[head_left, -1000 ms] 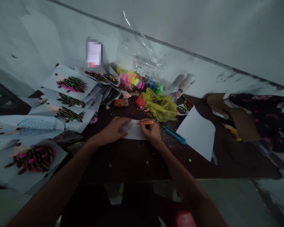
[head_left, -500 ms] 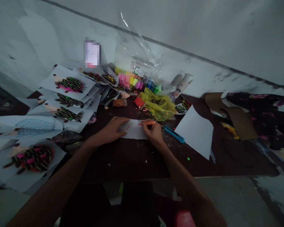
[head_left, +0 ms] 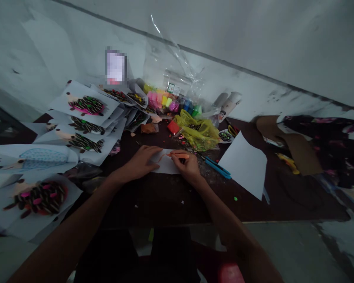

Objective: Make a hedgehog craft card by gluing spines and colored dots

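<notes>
A small white sheet of paper [head_left: 165, 168] lies on the dark table in front of me, with a thin orange-brown curved line on it. My left hand [head_left: 141, 163] rests at the sheet's left side, thumb and fingers apart, pressing on its edge. In my right hand [head_left: 188, 167] is an orange marker [head_left: 181, 156], gripped like a pen, its tip touching or just above the paper near the line. To the right of that hand lie blue-handled scissors [head_left: 216, 168], with a larger white sheet [head_left: 247, 165] beside them.
Stacked papers with hedgehog pictures [head_left: 85, 104] of dark seeds and clay cover the left side. Behind the hands are a yellow plastic bag [head_left: 199, 131] and a clear bag of colored clay [head_left: 171, 102]. Brown cardboard [head_left: 302, 153] and dark flowered cloth [head_left: 339, 149] lie right.
My right hand has moved slightly left with the marker, and the marker tip is closer to the curved line. My left hand has stayed in place.
</notes>
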`<action>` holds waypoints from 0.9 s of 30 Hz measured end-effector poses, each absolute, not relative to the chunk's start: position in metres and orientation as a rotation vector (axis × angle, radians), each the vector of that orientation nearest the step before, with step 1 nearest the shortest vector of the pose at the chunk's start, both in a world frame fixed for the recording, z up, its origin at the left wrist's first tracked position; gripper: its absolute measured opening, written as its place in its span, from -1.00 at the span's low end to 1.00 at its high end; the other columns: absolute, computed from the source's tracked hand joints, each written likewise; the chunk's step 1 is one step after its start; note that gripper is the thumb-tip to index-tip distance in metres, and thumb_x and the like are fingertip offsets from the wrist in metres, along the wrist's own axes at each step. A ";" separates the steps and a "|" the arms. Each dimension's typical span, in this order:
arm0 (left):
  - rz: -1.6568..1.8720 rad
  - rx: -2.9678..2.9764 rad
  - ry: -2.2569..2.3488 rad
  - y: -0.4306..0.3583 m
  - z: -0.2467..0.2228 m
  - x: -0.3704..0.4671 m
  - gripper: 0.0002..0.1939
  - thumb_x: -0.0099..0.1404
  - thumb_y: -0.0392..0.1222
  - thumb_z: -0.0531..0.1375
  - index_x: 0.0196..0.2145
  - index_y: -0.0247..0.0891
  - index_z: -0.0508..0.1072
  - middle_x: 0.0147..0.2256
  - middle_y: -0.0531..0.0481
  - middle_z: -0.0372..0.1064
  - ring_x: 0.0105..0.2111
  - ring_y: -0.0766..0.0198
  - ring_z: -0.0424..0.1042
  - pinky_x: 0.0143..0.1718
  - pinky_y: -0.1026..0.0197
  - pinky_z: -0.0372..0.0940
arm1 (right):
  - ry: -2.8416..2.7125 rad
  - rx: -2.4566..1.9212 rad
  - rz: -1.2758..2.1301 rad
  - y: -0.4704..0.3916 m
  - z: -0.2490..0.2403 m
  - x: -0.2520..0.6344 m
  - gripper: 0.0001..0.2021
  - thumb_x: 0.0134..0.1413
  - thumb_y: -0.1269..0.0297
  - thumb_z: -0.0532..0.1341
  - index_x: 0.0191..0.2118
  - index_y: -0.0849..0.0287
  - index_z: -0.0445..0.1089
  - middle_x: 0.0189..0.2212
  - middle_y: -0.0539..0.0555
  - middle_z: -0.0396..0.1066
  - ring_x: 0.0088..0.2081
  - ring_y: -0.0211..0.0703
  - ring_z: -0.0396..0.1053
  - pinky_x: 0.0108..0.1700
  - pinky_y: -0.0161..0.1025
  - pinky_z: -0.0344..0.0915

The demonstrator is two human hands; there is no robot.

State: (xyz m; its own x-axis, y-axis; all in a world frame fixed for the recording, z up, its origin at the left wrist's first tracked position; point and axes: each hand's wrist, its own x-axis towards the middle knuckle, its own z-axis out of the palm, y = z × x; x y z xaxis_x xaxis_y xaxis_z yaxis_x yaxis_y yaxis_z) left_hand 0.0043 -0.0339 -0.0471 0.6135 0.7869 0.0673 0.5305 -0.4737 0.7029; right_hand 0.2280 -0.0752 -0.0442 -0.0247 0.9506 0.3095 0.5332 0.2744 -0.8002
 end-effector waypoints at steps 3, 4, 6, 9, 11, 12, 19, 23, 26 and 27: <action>0.531 2.192 1.026 -0.034 -0.049 0.004 -0.38 0.21 -0.14 0.23 0.24 -0.20 0.36 0.25 -0.15 0.35 0.24 -0.08 0.26 0.31 -0.17 0.15 | -1.706 -1.357 0.609 -0.074 -0.043 0.226 -0.84 0.19 0.23 0.28 -0.27 0.12 0.62 -0.22 0.13 0.65 -0.20 -0.08 0.60 -0.07 -0.18 0.50; 0.534 2.193 1.023 -0.034 -0.049 0.004 -0.38 0.21 -0.13 0.23 0.24 -0.19 0.37 0.25 -0.15 0.35 0.24 -0.07 0.26 0.30 -0.17 0.15 | -1.718 -1.353 0.611 -0.073 -0.043 0.225 -0.84 0.20 0.23 0.28 -0.28 0.12 0.62 -0.22 0.12 0.65 -0.20 -0.08 0.60 -0.07 -0.18 0.49; 0.537 2.196 1.021 -0.034 -0.050 0.004 -0.39 0.23 -0.12 0.22 0.24 -0.18 0.37 0.25 -0.15 0.34 0.24 -0.06 0.26 0.31 -0.17 0.15 | -1.739 -1.348 0.618 -0.072 -0.043 0.224 -0.84 0.21 0.24 0.28 -0.27 0.12 0.63 -0.22 0.12 0.65 -0.18 -0.09 0.60 -0.04 -0.18 0.49; 0.539 2.201 1.018 -0.034 -0.050 0.003 -0.39 0.23 -0.12 0.22 0.24 -0.20 0.36 0.25 -0.16 0.34 0.24 -0.07 0.26 0.31 -0.19 0.14 | -1.744 -1.348 0.626 -0.071 -0.044 0.224 -0.85 0.20 0.25 0.29 -0.26 0.12 0.63 -0.21 0.12 0.64 -0.17 -0.09 0.60 -0.04 -0.19 0.49; 0.539 2.197 1.009 -0.034 -0.049 0.003 -0.39 0.23 -0.12 0.23 0.24 -0.16 0.36 0.25 -0.14 0.34 0.24 -0.08 0.25 0.31 -0.20 0.14 | -1.742 -1.360 0.629 -0.070 -0.045 0.225 -0.85 0.21 0.24 0.29 -0.28 0.11 0.63 -0.20 0.13 0.64 -0.16 -0.09 0.60 -0.03 -0.19 0.48; 0.538 2.193 1.006 -0.034 -0.049 0.003 -0.39 0.24 -0.11 0.23 0.25 -0.15 0.36 0.26 -0.13 0.33 0.24 -0.07 0.25 0.31 -0.19 0.15 | -1.743 -1.369 0.630 -0.070 -0.044 0.226 -0.84 0.21 0.25 0.28 -0.28 0.11 0.63 -0.19 0.13 0.64 -0.15 -0.09 0.60 -0.03 -0.18 0.48; 0.532 2.198 1.014 -0.035 -0.048 0.003 -0.40 0.24 -0.11 0.23 0.24 -0.18 0.36 0.25 -0.14 0.34 0.24 -0.08 0.26 0.32 -0.19 0.14 | -1.724 -1.444 0.580 -0.069 -0.040 0.234 -0.83 0.18 0.29 0.24 -0.33 0.13 0.61 -0.23 0.11 0.64 -0.23 -0.08 0.59 -0.11 -0.20 0.48; 0.527 2.204 1.013 -0.034 -0.050 0.003 -0.39 0.24 -0.08 0.23 0.24 -0.18 0.35 0.25 -0.15 0.34 0.24 -0.11 0.26 0.31 -0.21 0.14 | -1.702 -1.496 0.554 -0.071 -0.037 0.238 -0.83 0.17 0.27 0.24 -0.33 0.13 0.60 -0.26 0.10 0.64 -0.28 -0.10 0.57 -0.16 -0.23 0.46; 0.535 2.205 1.027 -0.033 -0.052 0.003 -0.39 0.24 -0.09 0.23 0.24 -0.20 0.36 0.25 -0.16 0.34 0.25 -0.11 0.25 0.31 -0.20 0.13 | -1.703 -1.513 0.554 -0.072 -0.036 0.241 -0.81 0.18 0.25 0.22 -0.35 0.14 0.59 -0.26 0.10 0.63 -0.27 -0.11 0.57 -0.15 -0.24 0.45; 0.533 2.208 1.028 -0.033 -0.052 0.003 -0.39 0.24 -0.09 0.23 0.24 -0.20 0.36 0.25 -0.17 0.34 0.25 -0.10 0.25 0.32 -0.19 0.13 | -1.701 -1.516 0.555 -0.073 -0.035 0.242 -0.80 0.18 0.25 0.22 -0.36 0.14 0.58 -0.26 0.11 0.63 -0.27 -0.11 0.56 -0.15 -0.25 0.45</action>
